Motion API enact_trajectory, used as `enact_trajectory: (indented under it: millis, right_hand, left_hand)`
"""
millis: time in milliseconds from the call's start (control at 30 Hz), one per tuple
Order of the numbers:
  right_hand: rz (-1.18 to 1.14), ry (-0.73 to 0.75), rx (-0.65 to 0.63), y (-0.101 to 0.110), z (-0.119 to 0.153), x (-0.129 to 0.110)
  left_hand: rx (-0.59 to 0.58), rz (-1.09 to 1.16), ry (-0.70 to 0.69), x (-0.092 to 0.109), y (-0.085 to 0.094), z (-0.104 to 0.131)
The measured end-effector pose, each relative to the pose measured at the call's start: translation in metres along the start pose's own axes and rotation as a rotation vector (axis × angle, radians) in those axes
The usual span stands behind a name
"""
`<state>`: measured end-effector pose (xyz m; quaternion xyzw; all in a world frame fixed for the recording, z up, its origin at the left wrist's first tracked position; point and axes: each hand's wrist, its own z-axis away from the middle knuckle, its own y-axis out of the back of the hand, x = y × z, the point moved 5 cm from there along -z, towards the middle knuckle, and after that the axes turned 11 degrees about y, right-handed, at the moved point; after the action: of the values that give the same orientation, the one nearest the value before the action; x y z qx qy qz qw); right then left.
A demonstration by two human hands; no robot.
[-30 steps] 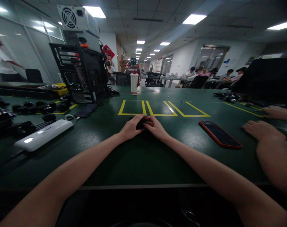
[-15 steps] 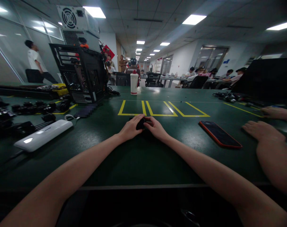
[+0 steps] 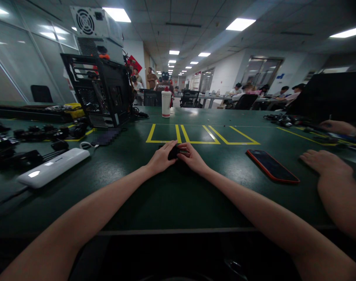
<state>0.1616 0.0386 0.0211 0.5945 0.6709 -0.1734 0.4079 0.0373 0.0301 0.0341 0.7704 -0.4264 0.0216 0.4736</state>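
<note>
At the middle of the green table point(image 3: 172, 203), a small black object point(image 3: 173, 152) sits between my two hands, just in front of the yellow tape outlines point(image 3: 182, 142). Its kind is too dark and too covered to make out. My left hand point(image 3: 162, 158) is closed around its left side, thumb toward me. From the other side my right hand point(image 3: 192, 157) pinches at its right edge with thumb and fingers. The fingertips of both hands nearly meet over it.
A white power strip point(image 3: 54, 168) and black parts point(image 3: 28, 156) lie at left, before an open computer case point(image 3: 103, 89). A white cup point(image 3: 166, 104) stands behind the outlines. At right are an orange-cased phone point(image 3: 272, 166) and another person's hands point(image 3: 326, 160).
My hands stay nearly in place around the black object, with slight finger movement. The neighbour's far hand at right has shifted left. The person walking at far left has gone behind the computer case.
</note>
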Motion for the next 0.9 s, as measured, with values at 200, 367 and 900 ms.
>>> enact_trajectory:
  millis: [200,367,900]
  right_hand:
    - [0.015,0.019,0.026,0.0015,-0.0015,-0.0016]
    - [0.013,0.017,0.034,0.002,-0.0026,0.0009]
    - [-0.008,-0.096,0.047,0.0005,-0.0033,0.006]
  left_hand:
    - [-0.001,-0.002,0.0,0.0018,0.001,0.0002]
    - [-0.004,-0.009,-0.001,0.0014,-0.0001,0.0]
    - [0.005,-0.02,-0.002,0.0004,-0.0006,0.0]
